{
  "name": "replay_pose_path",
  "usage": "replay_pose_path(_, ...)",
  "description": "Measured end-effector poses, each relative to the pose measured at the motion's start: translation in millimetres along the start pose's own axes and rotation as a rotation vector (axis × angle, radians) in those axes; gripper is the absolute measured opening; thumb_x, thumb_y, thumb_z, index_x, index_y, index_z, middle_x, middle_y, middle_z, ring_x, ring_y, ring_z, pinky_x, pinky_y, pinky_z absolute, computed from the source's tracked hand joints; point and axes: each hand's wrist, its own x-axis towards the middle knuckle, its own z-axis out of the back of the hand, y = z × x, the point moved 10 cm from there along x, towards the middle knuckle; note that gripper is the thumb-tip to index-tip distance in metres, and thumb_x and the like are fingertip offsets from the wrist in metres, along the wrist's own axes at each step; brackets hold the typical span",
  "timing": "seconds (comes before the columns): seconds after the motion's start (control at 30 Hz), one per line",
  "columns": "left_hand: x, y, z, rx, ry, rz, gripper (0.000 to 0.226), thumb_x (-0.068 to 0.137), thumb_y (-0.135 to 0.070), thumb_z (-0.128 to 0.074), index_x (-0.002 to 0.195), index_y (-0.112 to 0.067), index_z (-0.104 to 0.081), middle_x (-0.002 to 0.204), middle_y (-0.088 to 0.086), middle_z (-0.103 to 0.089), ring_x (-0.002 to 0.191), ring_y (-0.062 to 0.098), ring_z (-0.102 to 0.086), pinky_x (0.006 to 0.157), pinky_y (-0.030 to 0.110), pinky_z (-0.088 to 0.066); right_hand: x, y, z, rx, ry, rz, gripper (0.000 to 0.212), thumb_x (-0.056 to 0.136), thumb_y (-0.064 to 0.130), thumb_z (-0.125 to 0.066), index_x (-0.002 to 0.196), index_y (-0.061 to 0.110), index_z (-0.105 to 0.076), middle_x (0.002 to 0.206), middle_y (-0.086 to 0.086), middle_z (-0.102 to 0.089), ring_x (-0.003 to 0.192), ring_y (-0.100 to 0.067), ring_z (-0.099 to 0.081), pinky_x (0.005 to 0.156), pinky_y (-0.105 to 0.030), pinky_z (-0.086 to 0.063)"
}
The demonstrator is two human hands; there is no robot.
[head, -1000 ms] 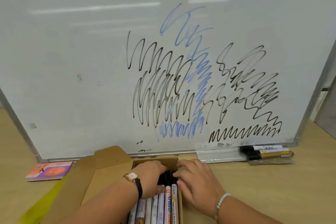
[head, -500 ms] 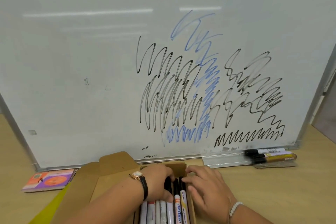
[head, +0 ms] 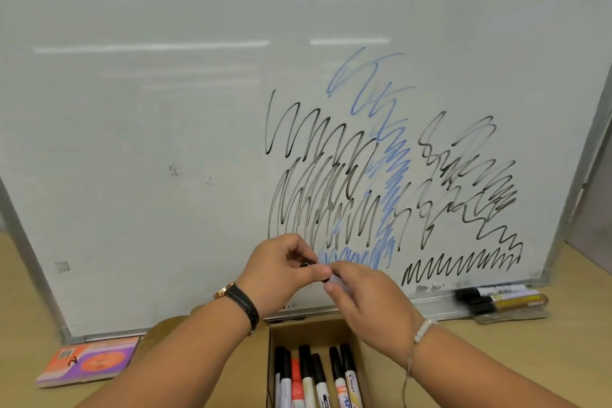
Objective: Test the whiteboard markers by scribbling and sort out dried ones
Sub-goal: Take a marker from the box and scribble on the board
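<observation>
Both hands are raised in front of the whiteboard (head: 165, 142), holding one marker (head: 326, 279) between them. My left hand (head: 281, 270) pinches its black cap end; my right hand (head: 361, 295) grips the pale barrel. Most of the marker is hidden by fingers, and I cannot tell whether the cap is on. Black and blue scribbles (head: 381, 182) cover the board's right half. Below the hands an open cardboard box (head: 361, 361) holds several markers (head: 314, 381) with black and red caps. Three more markers (head: 496, 298) lie on the board's ledge at the right.
A small orange and purple packet (head: 89, 361) lies on the wooden table (head: 496, 358) at the left, below the board's frame. The board's metal frame (head: 576, 169) runs down the right side.
Both hands have lifted out of the box, bringing one marker up in front of the board. The camera has tilted so the board sits lower in view.
</observation>
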Motion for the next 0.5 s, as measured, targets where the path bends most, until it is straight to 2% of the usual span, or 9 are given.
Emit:
replay_pose_path(0.1,1.7,-4.6,4.1,-0.138,0.029,0.016,0.011,0.076,-0.009,-0.076,0.079,-0.013,-0.066,0.068,-0.002,-0.067,0.063,0.007,-0.063,0.064,0.021,-0.052,9.3,5.0,5.7,-0.065,-0.027,0.021,0.029,0.099,0.039,-0.037,0.114,0.026,-0.057,0.093,0.007,-0.063,0.084,-0.012,-0.058,0.073,-0.031,-0.047)
replay_pose_path(0.17,1.5,-5.8,6.8,-0.167,0.057,0.022,0.008,0.078,-0.006,-0.073,0.079,-0.01,-0.067,0.066,-0.002,-0.068,0.063,0.007,-0.065,0.066,0.022,-0.054,13.5,8.6,4.6,-0.099,-0.003,0.057,0.035,0.097,0.045,-0.031,0.113,0.028,-0.057,0.09,0.009,-0.063,0.081,-0.011,-0.058,0.071,-0.032,-0.048)
replay_pose_path(0.3,0.6,-2.7,12.2,-0.149,0.038,0.024,0.009,0.076,-0.008,-0.076,0.078,-0.008,-0.067,0.068,0.002,-0.07,0.064,0.009,-0.066,0.064,0.021,-0.053,18.6,5.8,1.7,-0.126,0.045,0.059,0.035,0.097,0.051,-0.033,0.118,0.035,-0.055,0.089,0.01,-0.066,0.082,-0.009,-0.06,0.07,-0.028,-0.049)
replay_pose_path(0.4,0.3,1.5,12.7,-0.099,0.022,0.034,0.01,0.075,-0.009,-0.078,0.077,-0.009,-0.067,0.068,0.001,-0.07,0.061,0.005,-0.065,0.062,0.02,-0.052,18.7,-2.1,-2.0,-0.122,0.095,0.005,0.035,0.096,0.055,-0.034,0.124,0.042,-0.051,0.087,0.011,-0.066,0.08,-0.006,-0.06,0.071,-0.026,-0.049)
replay_pose_path(0.5,1.0,10.2,20.9,-0.122,-0.065,0.06,0.01,0.075,-0.011,-0.078,0.077,-0.01,-0.068,0.074,0.005,-0.071,0.069,0.015,-0.067,0.069,0.029,-0.057,19.2,-15.0,-5.1,-0.104,0.147,-0.074,0.03,0.097,0.05,-0.036,0.117,0.038,-0.054,0.073,0.012,-0.059,0.065,-0.001,-0.053,0.06,-0.018,-0.042)
